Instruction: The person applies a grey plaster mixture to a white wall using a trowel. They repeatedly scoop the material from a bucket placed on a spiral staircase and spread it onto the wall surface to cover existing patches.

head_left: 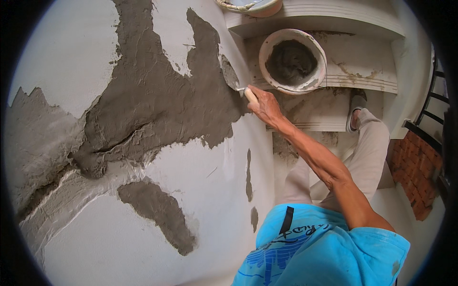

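My right hand (265, 107) is closed around the pale handle of a trowel (229, 72). Its blade, smeared with grey mortar, lies edge-on against the wall, at the right border of a broad patch of wet grey mortar (157, 90). The patch spreads over the white wall (191, 167) with ragged edges and a crease near its lower left. Just beyond my hand, a white bucket (318, 78) stands on a stair step, with grey mortar (291, 62) inside. My left hand is out of sight.
Stair steps (362, 78) with stains rise ahead on the right; my shoed foot (356, 109) rests on one. A second container (265, 8) stands on a higher step. At the far right are a dark railing (431, 100) and reddish brickwork (415, 167). A separate mortar patch (160, 214) marks the lower wall.
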{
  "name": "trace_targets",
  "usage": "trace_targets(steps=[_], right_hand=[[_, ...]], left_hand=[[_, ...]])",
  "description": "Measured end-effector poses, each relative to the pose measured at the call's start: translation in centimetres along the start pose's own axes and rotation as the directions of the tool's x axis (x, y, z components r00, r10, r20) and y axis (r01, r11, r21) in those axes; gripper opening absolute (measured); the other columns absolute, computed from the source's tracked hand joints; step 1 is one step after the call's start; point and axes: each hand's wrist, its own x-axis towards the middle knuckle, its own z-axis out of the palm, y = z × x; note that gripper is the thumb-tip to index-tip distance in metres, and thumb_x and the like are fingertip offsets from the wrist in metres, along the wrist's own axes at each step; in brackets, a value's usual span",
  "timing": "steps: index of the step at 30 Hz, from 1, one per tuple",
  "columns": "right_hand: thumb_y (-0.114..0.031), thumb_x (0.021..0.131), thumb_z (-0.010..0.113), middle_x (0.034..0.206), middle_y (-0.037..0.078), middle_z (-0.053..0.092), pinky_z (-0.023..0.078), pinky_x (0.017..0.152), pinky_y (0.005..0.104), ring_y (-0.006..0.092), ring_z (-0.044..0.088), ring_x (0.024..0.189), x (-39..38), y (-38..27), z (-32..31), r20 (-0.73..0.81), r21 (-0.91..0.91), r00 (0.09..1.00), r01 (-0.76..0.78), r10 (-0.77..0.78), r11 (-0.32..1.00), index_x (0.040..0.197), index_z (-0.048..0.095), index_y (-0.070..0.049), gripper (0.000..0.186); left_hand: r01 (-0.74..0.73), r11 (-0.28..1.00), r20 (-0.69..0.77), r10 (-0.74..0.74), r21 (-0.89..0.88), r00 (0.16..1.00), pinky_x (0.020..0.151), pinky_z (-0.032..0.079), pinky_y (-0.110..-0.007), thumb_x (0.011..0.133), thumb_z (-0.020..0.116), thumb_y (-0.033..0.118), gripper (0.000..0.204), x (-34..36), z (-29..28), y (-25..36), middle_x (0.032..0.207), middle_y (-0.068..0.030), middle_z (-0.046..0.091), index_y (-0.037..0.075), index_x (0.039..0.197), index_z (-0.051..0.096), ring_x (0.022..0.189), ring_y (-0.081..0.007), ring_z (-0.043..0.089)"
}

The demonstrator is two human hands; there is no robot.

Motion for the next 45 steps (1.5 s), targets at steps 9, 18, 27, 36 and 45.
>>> trace_targets(steps=[9,18,27,36,45], right_hand=[[-0.011,0.078,0.062,0.090,0.028,0.065,0.049,0.077,0.0541,0.0497,0.064,0.088,4.2,-1.9,0.0,-0.013,0.026,1.000,-0.008,0.008,1.000,0.106,0.060,-0.001,0.030],[-0.009,0.077,0.062,0.086,0.027,0.064,0.049,0.077,0.0534,0.0497,0.063,0.084,0.2,-1.6,-0.6,-0.010,0.061,1.000,-0.012,0.012,0.998,0.109,0.060,-0.002,0.032],[-0.015,0.078,0.061,0.089,0.027,0.065,0.050,0.078,0.0532,0.0492,0.064,0.086,3.8,-2.5,0.0,0.053,0.029,0.998,-0.042,0.040,0.999,0.109,0.060,-0.003,0.034],[-0.013,0.076,0.066,0.094,0.025,0.070,0.051,0.079,0.0489,0.0424,0.069,0.088,3.7,-2.1,-1.5,0.003,0.032,1.000,0.016,-0.016,0.999,0.118,0.062,0.000,0.044],[-0.010,0.075,0.068,0.095,0.025,0.069,0.053,0.080,0.0459,0.0417,0.068,0.086,-1.1,-1.9,-1.0,0.066,0.116,0.998,-0.002,-0.005,0.993,0.126,0.064,-0.002,0.052]], left_hand=[[0.006,0.992,0.006,-0.007,0.130,1.000,0.111,0.042,-0.058,0.105,0.056,0.041,0.076,0.6,0.7,0.9,0.159,-0.0285,0.033,-0.009,0.155,0.028,0.135,-0.0417,0.048],[0.080,0.975,0.000,-0.082,0.209,0.997,0.094,0.050,-0.046,0.097,0.032,0.078,0.103,0.1,0.3,0.2,0.161,-0.0260,0.032,-0.004,0.158,0.027,0.134,-0.0399,0.050],[0.115,0.963,-0.017,-0.115,0.242,0.993,0.088,0.051,-0.042,0.093,0.025,0.085,0.109,-0.1,0.2,-0.3,0.161,-0.0250,0.032,-0.002,0.159,0.027,0.133,-0.0398,0.050],[0.096,0.976,-0.018,-0.094,0.197,0.995,0.097,0.048,-0.047,0.095,0.031,0.081,0.106,0.2,0.3,0.0,0.160,-0.0254,0.034,-0.004,0.158,0.027,0.134,-0.0388,0.049],[0.121,0.962,-0.028,-0.117,0.243,0.993,0.092,0.050,-0.042,0.095,0.029,0.082,0.106,0.1,0.2,0.1,0.160,-0.0241,0.035,-0.003,0.159,0.027,0.133,-0.0370,0.051]])
